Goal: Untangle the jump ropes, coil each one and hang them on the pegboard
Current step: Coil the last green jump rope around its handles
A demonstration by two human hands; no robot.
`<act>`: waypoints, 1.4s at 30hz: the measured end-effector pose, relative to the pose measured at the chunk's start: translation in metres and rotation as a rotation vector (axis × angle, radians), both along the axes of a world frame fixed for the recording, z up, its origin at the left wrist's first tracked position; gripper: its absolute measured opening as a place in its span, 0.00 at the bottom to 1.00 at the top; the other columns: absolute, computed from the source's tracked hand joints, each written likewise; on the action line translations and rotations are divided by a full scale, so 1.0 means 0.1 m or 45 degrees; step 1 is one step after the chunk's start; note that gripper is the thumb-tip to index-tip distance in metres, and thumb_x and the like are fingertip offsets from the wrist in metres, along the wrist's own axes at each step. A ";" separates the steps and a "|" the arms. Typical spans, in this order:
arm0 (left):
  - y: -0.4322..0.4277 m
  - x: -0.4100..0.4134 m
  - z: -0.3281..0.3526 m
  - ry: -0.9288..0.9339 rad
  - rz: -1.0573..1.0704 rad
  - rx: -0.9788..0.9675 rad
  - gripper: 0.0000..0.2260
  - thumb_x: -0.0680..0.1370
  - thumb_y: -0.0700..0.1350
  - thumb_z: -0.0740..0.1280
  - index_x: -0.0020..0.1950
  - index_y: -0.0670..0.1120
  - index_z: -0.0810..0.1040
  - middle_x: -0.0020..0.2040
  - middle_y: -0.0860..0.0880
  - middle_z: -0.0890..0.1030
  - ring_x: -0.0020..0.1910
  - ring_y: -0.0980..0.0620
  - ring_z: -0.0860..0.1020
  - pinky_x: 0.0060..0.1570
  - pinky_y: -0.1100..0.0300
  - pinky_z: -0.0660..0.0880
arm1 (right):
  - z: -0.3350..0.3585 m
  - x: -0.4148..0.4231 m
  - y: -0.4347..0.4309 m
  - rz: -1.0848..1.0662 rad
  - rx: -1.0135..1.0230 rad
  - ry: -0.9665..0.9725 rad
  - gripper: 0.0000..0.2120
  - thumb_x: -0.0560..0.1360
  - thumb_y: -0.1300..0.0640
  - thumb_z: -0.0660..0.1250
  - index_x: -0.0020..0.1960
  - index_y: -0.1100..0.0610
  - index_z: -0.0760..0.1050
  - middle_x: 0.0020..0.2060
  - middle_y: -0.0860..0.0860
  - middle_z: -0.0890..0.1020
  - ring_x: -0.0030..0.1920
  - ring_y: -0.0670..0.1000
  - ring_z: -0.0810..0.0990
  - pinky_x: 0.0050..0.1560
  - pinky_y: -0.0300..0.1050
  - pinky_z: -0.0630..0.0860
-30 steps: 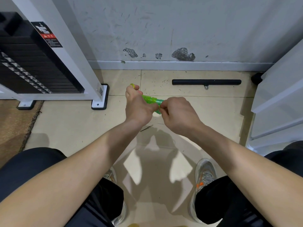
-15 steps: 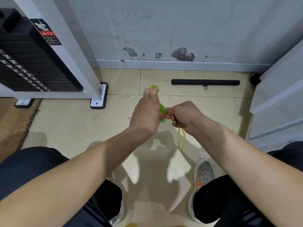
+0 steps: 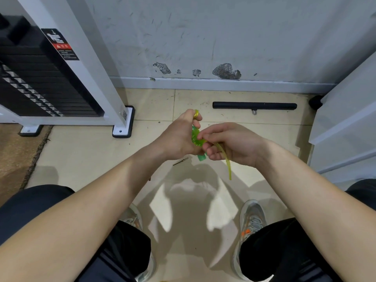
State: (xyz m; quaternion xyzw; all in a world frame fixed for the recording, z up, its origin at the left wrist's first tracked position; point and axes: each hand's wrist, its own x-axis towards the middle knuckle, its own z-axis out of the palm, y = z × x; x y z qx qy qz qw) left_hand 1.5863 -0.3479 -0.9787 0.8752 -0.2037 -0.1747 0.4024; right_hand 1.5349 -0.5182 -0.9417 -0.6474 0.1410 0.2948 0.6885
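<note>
The green jump rope handle [image 3: 196, 137] was held in the air above the tiled floor [image 3: 81, 155], out in front of the person's knees. The left hand [image 3: 179, 137] gripped it in curled fingers, and a yellow loop [image 3: 196, 114] of rope showed at the top of that fist. The right hand [image 3: 234, 143], close against the left, pinched the yellow-green cord [image 3: 225, 158] just where it left the handle; a short length hung down below its palm. A black bar [image 3: 254, 105] lay near the floor's far edge, along the wall [image 3: 203, 37]. A white-framed weight stack [image 3: 40, 84] stood at the far left corner, with a brown mat [image 3: 14, 155] beside it
</note>
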 end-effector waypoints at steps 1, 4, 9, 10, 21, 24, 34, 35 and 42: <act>0.01 0.00 0.03 0.040 -0.021 -0.029 0.34 0.63 0.42 0.82 0.62 0.50 0.67 0.57 0.51 0.72 0.44 0.56 0.74 0.42 0.68 0.71 | 0.01 0.00 -0.02 0.049 0.070 0.037 0.08 0.81 0.65 0.62 0.52 0.62 0.80 0.34 0.56 0.81 0.31 0.50 0.81 0.35 0.42 0.80; 0.05 0.00 0.12 0.112 -0.072 -0.108 0.35 0.63 0.37 0.81 0.64 0.49 0.67 0.57 0.52 0.73 0.42 0.56 0.75 0.41 0.67 0.73 | 0.04 0.04 -0.08 0.093 0.294 0.165 0.13 0.79 0.63 0.58 0.52 0.65 0.80 0.39 0.59 0.84 0.37 0.53 0.85 0.40 0.44 0.83; 0.11 0.01 0.20 0.238 -0.105 -0.236 0.35 0.63 0.34 0.79 0.62 0.49 0.65 0.48 0.54 0.73 0.39 0.55 0.74 0.38 0.62 0.75 | 0.02 0.00 -0.12 0.157 0.544 0.022 0.13 0.75 0.67 0.60 0.54 0.65 0.80 0.47 0.62 0.86 0.46 0.55 0.87 0.47 0.46 0.84; 0.12 -0.01 0.22 0.268 -0.109 -0.277 0.35 0.62 0.35 0.79 0.62 0.49 0.64 0.48 0.53 0.73 0.39 0.55 0.74 0.38 0.62 0.75 | 0.03 -0.01 -0.11 0.161 0.502 -0.049 0.11 0.76 0.64 0.62 0.53 0.64 0.81 0.45 0.60 0.86 0.42 0.53 0.87 0.43 0.44 0.84; 0.02 -0.16 0.26 0.306 0.026 -0.455 0.34 0.61 0.45 0.80 0.60 0.48 0.65 0.52 0.48 0.77 0.49 0.48 0.78 0.55 0.42 0.79 | 0.00 0.00 0.14 -0.153 -0.500 -0.838 0.13 0.81 0.54 0.63 0.39 0.51 0.77 0.36 0.43 0.78 0.38 0.44 0.74 0.46 0.47 0.71; -0.02 -0.18 0.27 0.355 0.046 -0.545 0.33 0.65 0.38 0.80 0.63 0.46 0.65 0.51 0.50 0.77 0.44 0.56 0.78 0.50 0.53 0.80 | -0.04 -0.01 0.17 -0.298 -0.485 -0.790 0.14 0.83 0.53 0.61 0.40 0.54 0.76 0.30 0.43 0.76 0.35 0.45 0.74 0.43 0.48 0.72; 0.00 -0.18 0.38 0.987 0.142 -1.118 0.21 0.73 0.40 0.68 0.63 0.51 0.68 0.71 0.52 0.73 0.52 0.42 0.77 0.57 0.46 0.79 | -0.10 -0.02 0.22 -0.646 -0.605 -0.792 0.12 0.75 0.57 0.69 0.35 0.60 0.73 0.27 0.50 0.69 0.30 0.47 0.67 0.34 0.41 0.68; -0.01 -0.19 0.38 1.048 0.159 -1.179 0.20 0.73 0.41 0.68 0.63 0.52 0.69 0.72 0.52 0.73 0.53 0.41 0.77 0.56 0.44 0.79 | -0.10 -0.03 0.22 -0.639 -0.614 -0.782 0.11 0.74 0.58 0.69 0.35 0.59 0.74 0.26 0.49 0.69 0.30 0.46 0.67 0.33 0.40 0.68; -0.01 -0.19 0.33 1.143 0.202 -1.228 0.18 0.70 0.47 0.73 0.57 0.51 0.71 0.58 0.51 0.74 0.46 0.43 0.77 0.54 0.41 0.79 | -0.08 0.00 0.20 -0.465 -0.641 -0.662 0.09 0.70 0.58 0.70 0.33 0.60 0.74 0.26 0.47 0.70 0.30 0.47 0.67 0.33 0.41 0.67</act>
